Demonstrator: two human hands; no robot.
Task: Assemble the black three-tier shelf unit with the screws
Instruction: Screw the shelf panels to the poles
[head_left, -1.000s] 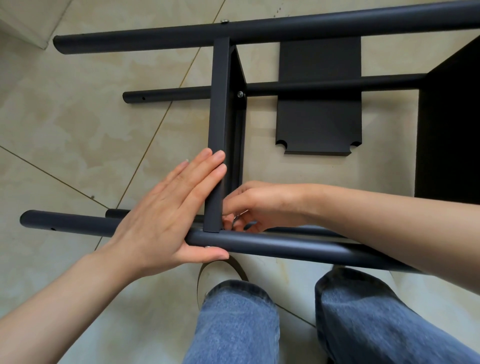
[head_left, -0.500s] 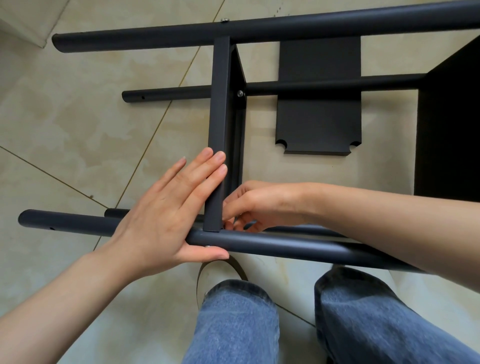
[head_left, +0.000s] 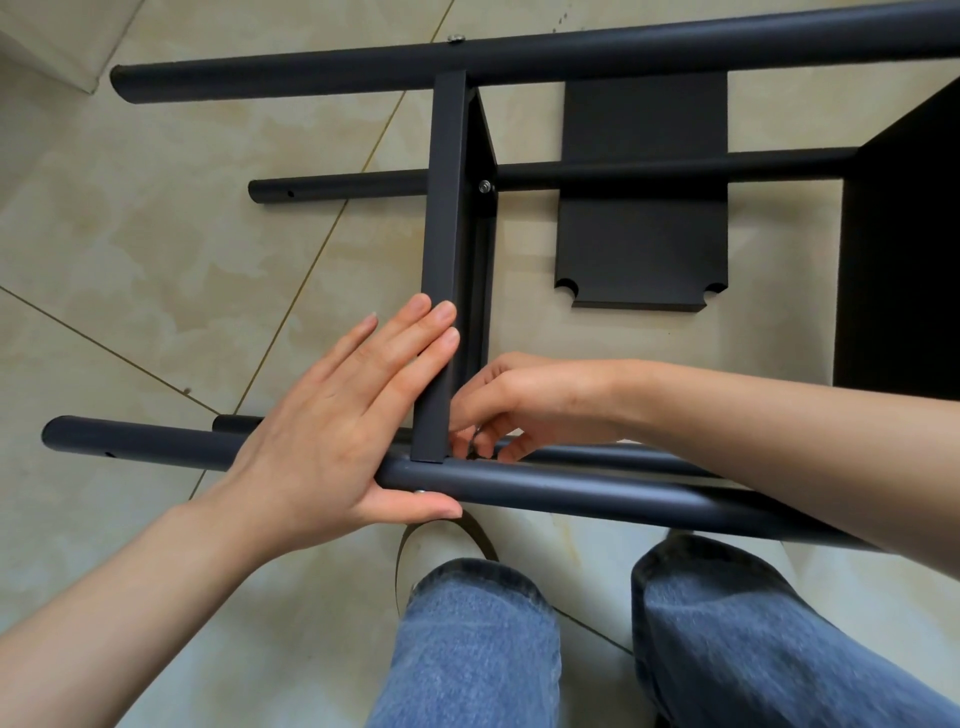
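Note:
The black shelf unit lies on its side on the tiled floor. An upright shelf panel spans from the far tube to the near tube. My left hand presses flat against the panel's left face, its thumb under the near tube beside a screw head. My right hand reaches behind the panel. Its curled fingertips pinch a small metal fastener at the joint, mostly hidden. Fitted screws show on the lower tube and on the far tube.
A loose black shelf panel with notched corners lies flat on the floor beyond my right hand. Another mounted panel stands at the right edge. My jeans-clad legs are just below the near tube. A lower tube crosses mid-frame.
My right fingertips have shifted slightly at the joint. My left hand stays pressed on the panel and the frame has not moved.

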